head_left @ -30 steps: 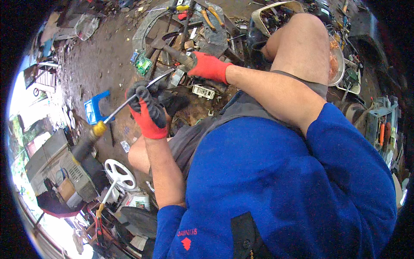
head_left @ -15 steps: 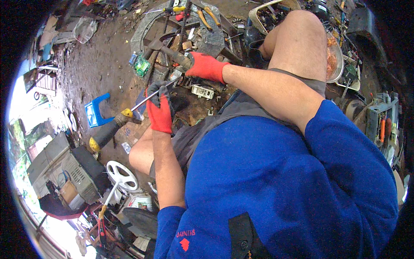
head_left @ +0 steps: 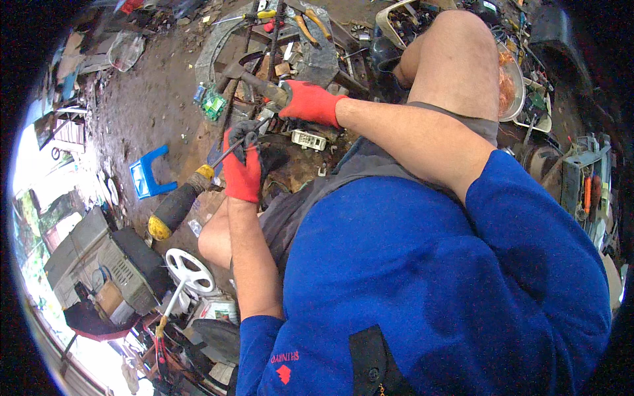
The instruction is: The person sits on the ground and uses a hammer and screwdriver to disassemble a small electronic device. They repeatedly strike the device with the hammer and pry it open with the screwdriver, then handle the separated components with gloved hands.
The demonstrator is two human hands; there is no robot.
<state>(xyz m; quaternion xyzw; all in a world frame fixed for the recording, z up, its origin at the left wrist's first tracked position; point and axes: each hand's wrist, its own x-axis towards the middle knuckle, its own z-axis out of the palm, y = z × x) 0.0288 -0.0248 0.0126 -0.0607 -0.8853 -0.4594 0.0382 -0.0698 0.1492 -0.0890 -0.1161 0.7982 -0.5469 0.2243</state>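
My left hand (head_left: 242, 165), in a red and grey glove, is closed round the metal shaft of a large screwdriver (head_left: 177, 206). Its black and yellow handle points down to the left, and the tip is near my right hand. My right hand (head_left: 310, 103), gloved the same way, grips a hammer (head_left: 263, 86) by its handle, with the head out to the upper left. Under and beyond both hands is a round grey stone-like slab (head_left: 319, 63) with metal bars and scrap on it. A white plastic casing (head_left: 308, 139) lies just below my right hand.
Pliers with yellow-orange handles (head_left: 307, 30) and a yellow-handled screwdriver (head_left: 259, 14) lie on the slab. A green circuit board (head_left: 213, 104) sits at its left. Farther left stands a blue plastic stool (head_left: 150, 173). A basin (head_left: 518, 99) of copper-coloured wire is beyond my right knee.
The screwdriver's handle has swung a little down and right, and its shaft looks steeper. My right hand and the hammer stay nearly where they were, with a slight shift of the view.
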